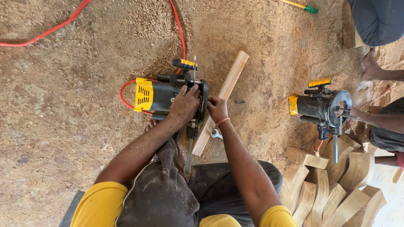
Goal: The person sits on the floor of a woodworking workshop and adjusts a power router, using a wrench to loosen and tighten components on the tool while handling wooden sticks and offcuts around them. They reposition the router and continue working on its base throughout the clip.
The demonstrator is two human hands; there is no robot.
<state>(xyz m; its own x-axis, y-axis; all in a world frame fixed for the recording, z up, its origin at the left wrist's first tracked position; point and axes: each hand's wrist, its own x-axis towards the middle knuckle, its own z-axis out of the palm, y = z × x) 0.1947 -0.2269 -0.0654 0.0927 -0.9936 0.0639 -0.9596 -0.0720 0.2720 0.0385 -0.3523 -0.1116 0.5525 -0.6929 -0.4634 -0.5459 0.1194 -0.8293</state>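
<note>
A black and yellow electric router (162, 96) lies on its side on the sawdust-covered floor. My left hand (184, 105) grips its motor body near the round base. My right hand (217, 108) is closed at the face of the base; what it pinches is hidden by the fingers. A long wooden strip (232, 80) lies under and beside the base. A small silver spanner (216, 134) rests on the floor just below my right wrist.
A red cable (50, 30) loops across the floor to the router. A second router (324, 107) lies at the right, touched by another person's hand (357, 114). Several curved wooden pieces (332, 185) are stacked at lower right. A small screw (240, 101) lies nearby.
</note>
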